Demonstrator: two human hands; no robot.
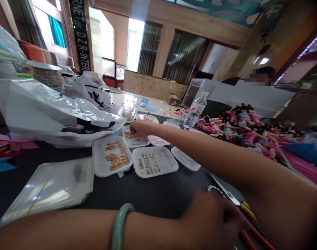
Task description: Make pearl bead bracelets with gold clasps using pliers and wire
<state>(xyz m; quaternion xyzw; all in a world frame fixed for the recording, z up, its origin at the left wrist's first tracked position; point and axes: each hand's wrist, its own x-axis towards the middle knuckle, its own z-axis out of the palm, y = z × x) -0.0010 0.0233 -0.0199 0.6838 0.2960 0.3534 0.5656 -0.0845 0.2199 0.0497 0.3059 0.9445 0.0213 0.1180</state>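
Note:
My right hand (140, 128) reaches far forward over a white tray (135, 143) of small gold-coloured beads. Its fingers are curled in a pinch; whatever is between them is too small to make out. Close to me, my left hand (210, 220), below a green bangle, is closed. A short strand of white and dark beads (214, 188) shows at its far side, apparently held by it; the fingertips are hidden and blurred. Two nearer white trays hold gold pieces: a fuller one (96, 163) at left, and one with sparse rows (168, 165) beside it.
Scissors (233, 198) with red and yellow handles lie beside my left hand. Clear plastic bags (56, 184) lie at left below a large white bag (43, 111). A water bottle (196, 110) stands behind the trays. Small dolls (245, 121) are piled at right; a person sits beyond.

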